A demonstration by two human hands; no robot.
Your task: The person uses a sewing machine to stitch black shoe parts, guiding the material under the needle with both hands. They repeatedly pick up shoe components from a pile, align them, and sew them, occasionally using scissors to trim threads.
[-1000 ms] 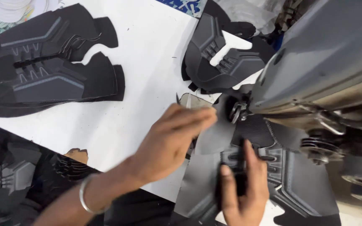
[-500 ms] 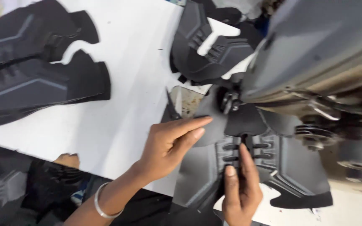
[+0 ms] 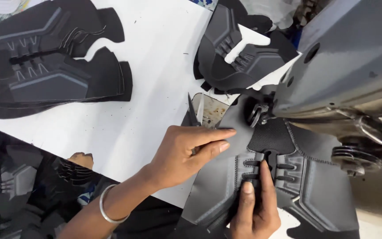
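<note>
A grey and black shoe upper lies flat under the presser foot of a grey sewing machine. My left hand, with a metal bangle on the wrist, grips small thread snips whose blades point away from me. Its fingertips rest on the upper's left edge. My right hand comes up from below and pinches the upper at its lace slot, index finger lying along the slot.
Finished uppers are stacked at the far left of the white table, and another pile sits behind the needle. More dark uppers lie below the table edge at lower left. The machine body fills the right side.
My left hand has pulled back slightly toward me and the snips' blades now show above its knuckles. My right hand stays on the lace slot.
</note>
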